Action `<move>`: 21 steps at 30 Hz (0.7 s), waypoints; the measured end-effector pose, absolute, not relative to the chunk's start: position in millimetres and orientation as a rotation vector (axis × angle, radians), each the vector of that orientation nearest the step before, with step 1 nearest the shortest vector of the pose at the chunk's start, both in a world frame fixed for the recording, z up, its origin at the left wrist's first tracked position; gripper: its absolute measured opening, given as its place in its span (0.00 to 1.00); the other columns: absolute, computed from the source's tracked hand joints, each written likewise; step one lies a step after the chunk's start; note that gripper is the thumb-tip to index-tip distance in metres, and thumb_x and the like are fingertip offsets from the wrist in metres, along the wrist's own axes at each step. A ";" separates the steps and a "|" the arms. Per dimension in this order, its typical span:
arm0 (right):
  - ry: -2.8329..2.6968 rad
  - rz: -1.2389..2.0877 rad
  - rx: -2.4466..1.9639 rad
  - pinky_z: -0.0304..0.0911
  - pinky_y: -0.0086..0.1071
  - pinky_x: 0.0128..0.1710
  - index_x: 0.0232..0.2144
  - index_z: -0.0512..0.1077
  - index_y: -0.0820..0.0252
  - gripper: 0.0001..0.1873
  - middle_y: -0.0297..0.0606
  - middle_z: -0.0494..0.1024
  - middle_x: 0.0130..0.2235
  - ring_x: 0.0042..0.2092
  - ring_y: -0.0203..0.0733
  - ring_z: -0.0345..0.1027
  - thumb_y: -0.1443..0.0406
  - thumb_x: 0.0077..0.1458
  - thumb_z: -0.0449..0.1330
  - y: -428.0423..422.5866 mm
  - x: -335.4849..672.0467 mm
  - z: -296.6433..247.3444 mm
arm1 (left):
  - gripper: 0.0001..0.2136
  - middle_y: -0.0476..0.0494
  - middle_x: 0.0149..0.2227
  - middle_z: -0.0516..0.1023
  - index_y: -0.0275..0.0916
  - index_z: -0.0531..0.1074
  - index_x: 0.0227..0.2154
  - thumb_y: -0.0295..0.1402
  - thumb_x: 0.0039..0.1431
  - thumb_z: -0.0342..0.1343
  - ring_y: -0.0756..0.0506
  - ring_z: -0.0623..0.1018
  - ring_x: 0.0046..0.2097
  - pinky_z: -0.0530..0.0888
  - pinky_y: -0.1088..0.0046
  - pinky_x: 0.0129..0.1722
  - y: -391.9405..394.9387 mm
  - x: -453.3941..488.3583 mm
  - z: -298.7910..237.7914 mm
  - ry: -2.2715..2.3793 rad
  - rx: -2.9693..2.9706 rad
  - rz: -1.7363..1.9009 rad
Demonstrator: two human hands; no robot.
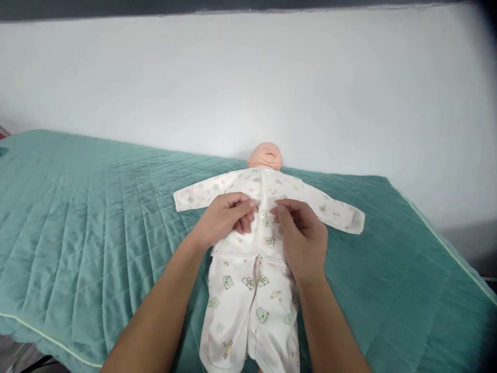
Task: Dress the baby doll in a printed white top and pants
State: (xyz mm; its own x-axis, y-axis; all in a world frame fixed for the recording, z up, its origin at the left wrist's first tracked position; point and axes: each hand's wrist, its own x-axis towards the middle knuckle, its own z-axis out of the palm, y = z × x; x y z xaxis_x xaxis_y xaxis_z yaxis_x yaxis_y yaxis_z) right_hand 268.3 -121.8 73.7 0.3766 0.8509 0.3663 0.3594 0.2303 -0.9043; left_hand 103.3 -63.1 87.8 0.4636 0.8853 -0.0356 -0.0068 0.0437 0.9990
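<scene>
A baby doll [265, 155] lies on its back, its head toward the wall, in a white long-sleeved shirt [240, 181] and matching white trousers [229, 311] printed with small animals. The shirt's front edges meet down the middle, where a round button [263, 214] shows between my hands. On the left of it, my left hand [229, 215] has thumb and forefinger pinched close to the front edge, other fingers curled onto the cloth. My right hand [303, 233] is likewise pinched on the right side of the button. Whether cloth is caught in either pinch cannot be made out.
A green quilted cover [97, 223] with pale piping lies under the doll, wrinkled on the left. Behind it rises a plain white wall [194, 77]. The cover's edges drop away at the front left and along the right. Dark cables [37, 364] show at the lower left.
</scene>
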 end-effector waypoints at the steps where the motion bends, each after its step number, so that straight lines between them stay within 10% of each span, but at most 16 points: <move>1: -1.225 0.428 -1.354 0.68 0.35 0.37 0.40 0.76 0.55 0.08 0.37 0.79 0.38 0.38 0.41 0.72 0.60 0.64 0.58 -121.2 268.4 73.7 | 0.16 0.47 0.28 0.77 0.38 0.73 0.31 0.46 0.64 0.57 0.50 0.77 0.29 0.73 0.76 0.28 -64.6 106.8 86.4 0.887 1.379 0.921; 8: -1.578 0.202 -1.408 0.55 0.54 0.66 0.56 0.70 0.50 0.18 0.41 0.68 0.64 0.66 0.51 0.57 0.57 0.66 0.56 -112.3 270.8 65.2 | 0.18 0.42 0.64 0.70 0.45 0.68 0.60 0.35 0.69 0.49 0.42 0.63 0.69 0.61 0.57 0.69 -67.2 122.9 77.4 0.945 2.058 1.240; 21: -1.589 0.259 -1.508 0.53 0.54 0.68 0.59 0.68 0.48 0.21 0.40 0.61 0.68 0.69 0.51 0.52 0.52 0.67 0.54 -111.2 271.3 61.9 | 0.20 0.42 0.68 0.65 0.45 0.66 0.63 0.38 0.72 0.43 0.40 0.59 0.70 0.57 0.53 0.71 -57.6 119.8 65.0 1.042 2.302 1.087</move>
State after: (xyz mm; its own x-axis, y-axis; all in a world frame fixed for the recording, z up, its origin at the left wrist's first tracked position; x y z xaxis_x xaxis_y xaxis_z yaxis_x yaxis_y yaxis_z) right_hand 271.3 -111.2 61.9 0.1515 0.8792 0.4516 0.6901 0.2330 -0.6852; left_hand 119.8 -57.6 65.0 0.4231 0.7607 0.4922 0.4598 -0.6484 0.6068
